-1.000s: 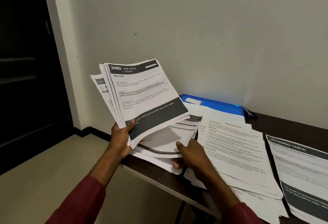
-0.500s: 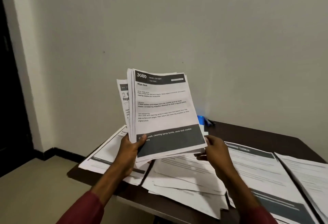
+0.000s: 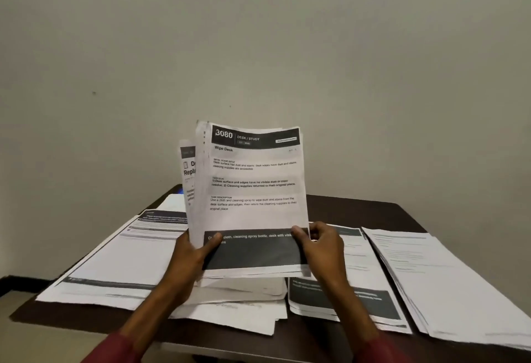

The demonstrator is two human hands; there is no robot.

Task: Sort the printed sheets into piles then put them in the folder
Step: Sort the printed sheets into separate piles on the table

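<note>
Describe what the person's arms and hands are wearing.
The left sleeve and right sleeve are dark red and stop short of the bare forearms. The left hand and right hand wear no gloves; no watch or ring shows.

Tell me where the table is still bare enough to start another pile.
Widest bare patch: the table's back right, between the wall and the far-right pile. A narrow strip runs along the front edge, below the middle pile. Elsewhere it is crowded: the left pile, middle pile, banded pile and far-right pile lie nearly edge to edge.
</note>
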